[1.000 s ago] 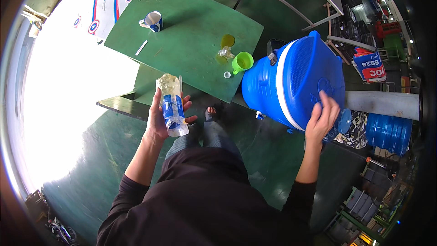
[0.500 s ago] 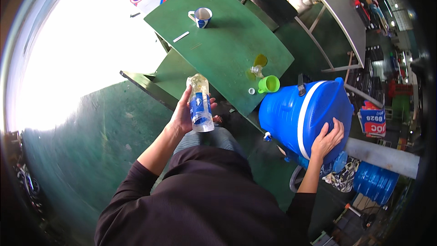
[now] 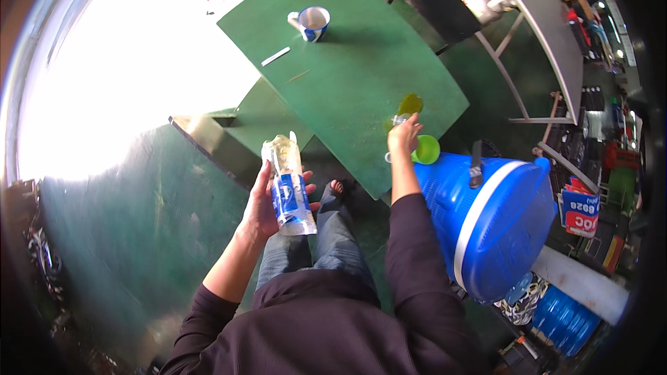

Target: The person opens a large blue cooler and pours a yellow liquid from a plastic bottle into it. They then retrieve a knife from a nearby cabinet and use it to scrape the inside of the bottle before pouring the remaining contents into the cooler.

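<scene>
My left hand (image 3: 262, 203) is wrapped round a clear plastic bottle (image 3: 285, 167) with a blue label, held above my legs; its upper end looks cut and ragged. Over the green table's right part, my right hand (image 3: 403, 137) has its fingers closed on a small clear piece (image 3: 399, 119) that looks like a cut-off bottle top. Beside it lies a yellow-green round patch (image 3: 410, 103), maybe a lid or a spill. A lime-green cup (image 3: 427, 148) stands just right of my right wrist, and a small white cap (image 3: 388, 157) shows partly at the wrist's left.
On the green table (image 3: 347, 62) stand a blue-and-white mug (image 3: 314, 22) and a thin white strip (image 3: 276, 56). A big blue cooler (image 3: 511, 229) adjoins the table's right side. A green bench (image 3: 267, 111) sits left, a dark chair (image 3: 432, 3) behind.
My right hand has left the cooler's lid and moved left to the clear piece on the table. My left hand, with the bottle, has come slightly lower and left in view.
</scene>
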Tool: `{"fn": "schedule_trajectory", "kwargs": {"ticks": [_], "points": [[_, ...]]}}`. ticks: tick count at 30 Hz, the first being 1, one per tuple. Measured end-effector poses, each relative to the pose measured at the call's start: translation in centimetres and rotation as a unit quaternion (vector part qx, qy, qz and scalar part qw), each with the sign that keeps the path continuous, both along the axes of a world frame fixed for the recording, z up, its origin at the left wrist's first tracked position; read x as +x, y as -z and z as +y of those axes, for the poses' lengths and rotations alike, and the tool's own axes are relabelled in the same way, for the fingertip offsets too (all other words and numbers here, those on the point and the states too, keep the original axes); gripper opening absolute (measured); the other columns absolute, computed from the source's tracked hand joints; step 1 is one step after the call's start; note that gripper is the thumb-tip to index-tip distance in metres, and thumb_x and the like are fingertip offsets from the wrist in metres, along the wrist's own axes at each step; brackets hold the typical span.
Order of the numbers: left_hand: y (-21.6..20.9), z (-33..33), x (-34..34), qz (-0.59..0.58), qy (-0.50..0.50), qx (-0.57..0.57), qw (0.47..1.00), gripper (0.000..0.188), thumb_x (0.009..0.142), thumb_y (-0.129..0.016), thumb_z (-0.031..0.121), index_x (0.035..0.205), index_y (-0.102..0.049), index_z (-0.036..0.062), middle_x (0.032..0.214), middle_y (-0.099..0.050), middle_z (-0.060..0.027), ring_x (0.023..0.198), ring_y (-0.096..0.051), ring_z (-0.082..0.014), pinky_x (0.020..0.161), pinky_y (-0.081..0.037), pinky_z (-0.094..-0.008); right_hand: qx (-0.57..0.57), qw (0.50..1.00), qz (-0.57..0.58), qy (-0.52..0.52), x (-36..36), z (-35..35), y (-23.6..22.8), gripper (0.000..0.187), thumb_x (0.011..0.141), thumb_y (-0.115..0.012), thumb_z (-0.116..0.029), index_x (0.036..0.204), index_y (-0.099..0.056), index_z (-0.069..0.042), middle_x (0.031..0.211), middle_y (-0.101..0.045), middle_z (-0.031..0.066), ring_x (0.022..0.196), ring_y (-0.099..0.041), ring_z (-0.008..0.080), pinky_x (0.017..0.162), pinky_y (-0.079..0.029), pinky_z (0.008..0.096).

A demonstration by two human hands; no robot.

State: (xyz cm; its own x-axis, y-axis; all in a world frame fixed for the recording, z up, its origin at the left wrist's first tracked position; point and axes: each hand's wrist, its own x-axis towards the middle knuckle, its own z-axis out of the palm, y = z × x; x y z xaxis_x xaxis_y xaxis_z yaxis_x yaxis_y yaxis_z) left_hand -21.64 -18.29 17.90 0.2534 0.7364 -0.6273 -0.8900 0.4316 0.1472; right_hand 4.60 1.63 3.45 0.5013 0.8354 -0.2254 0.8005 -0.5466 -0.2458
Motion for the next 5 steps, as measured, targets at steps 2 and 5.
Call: {"fn": "schedule_trajectory", "kwargs": {"ticks": [2,5], "points": [[0.7,0.0,0.1,-0.038,-0.03,-0.017,0.999,0.075,0.086,-0.056,0.062,0.133,-0.047,0.0038,0.124,-0.058,-0.0161,0.104,-0.062,-0.0297,0.093,-0.048,-0.0581,-0.066,0.997,0.008,0.035,1.4,2.1,1.7,0.044,0.096,-0.044,-0.022,0.136,-0.036,-0.008,0.124,-0.053,0.0225,0.102,-0.062,0.0408,0.084,-0.052,0.0491],[1.6,0.7,0.0,-0.025,-0.052,-0.02,0.998,0.075,0.087,-0.056,0.059,0.136,-0.043,0.0033,0.126,-0.057,-0.0163,0.107,-0.061,-0.0321,0.094,-0.047,-0.0577,-0.161,0.978,0.12,0.048,2.1,3.8,3.2,0.046,0.1,-0.031,-0.036,0.138,-0.035,-0.01,0.132,-0.051,0.0224,0.105,-0.061,0.0414,0.087,-0.051,0.0509]]}}
